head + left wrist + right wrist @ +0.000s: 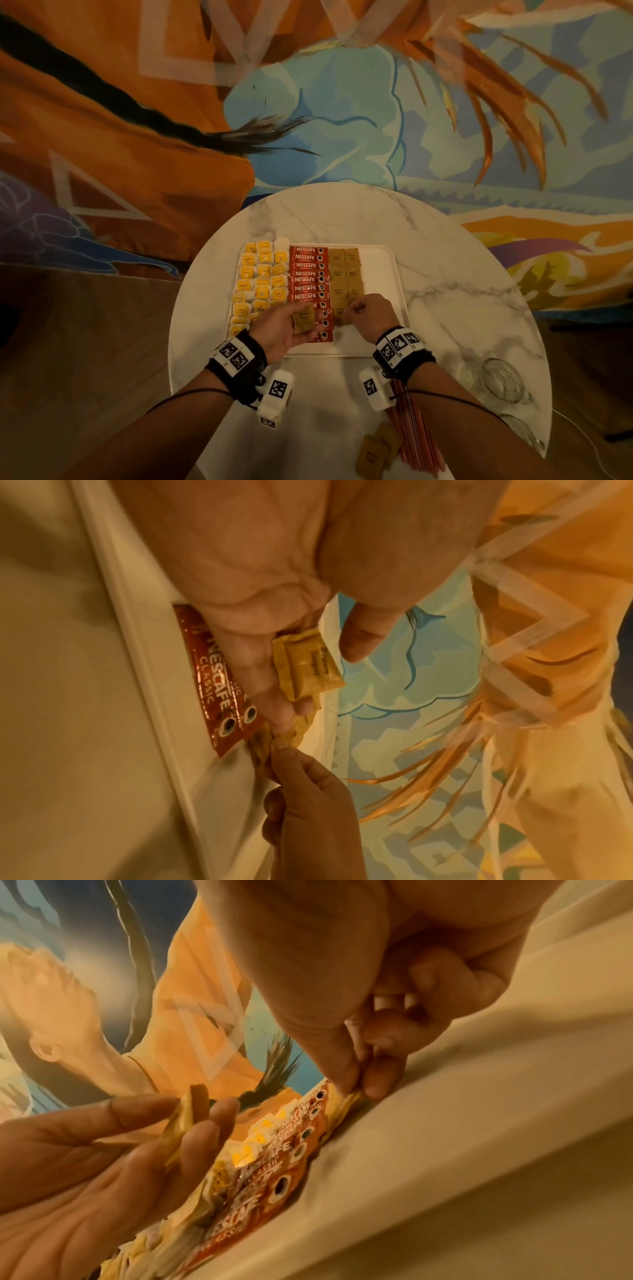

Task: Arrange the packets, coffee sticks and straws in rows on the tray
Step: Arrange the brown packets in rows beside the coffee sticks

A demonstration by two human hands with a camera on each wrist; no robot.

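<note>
One worktop [445,260]: round, marbled, carried the tray [380,270].
Rows on tray: yellow packets [260,274], coffee sticks [306,274], brown packets [346,270].
Straws [416,435]: bundled on worktop, off tray.
Left hand [284,325]: fingers [260,674] held a loose packet [305,318].
Right hand [370,317]: fingers [380,1080] pinched a row packet [352,1096].

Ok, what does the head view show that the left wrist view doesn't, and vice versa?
Only head: the tea bag rows, plus straws, spare brown packets and a glass sitting off the tray. Only left wrist: the left thumb apart from the held packet. Both: the left hand holding that packet, the right hand pinching another beside the Nescafe sticks on the tray.
</note>
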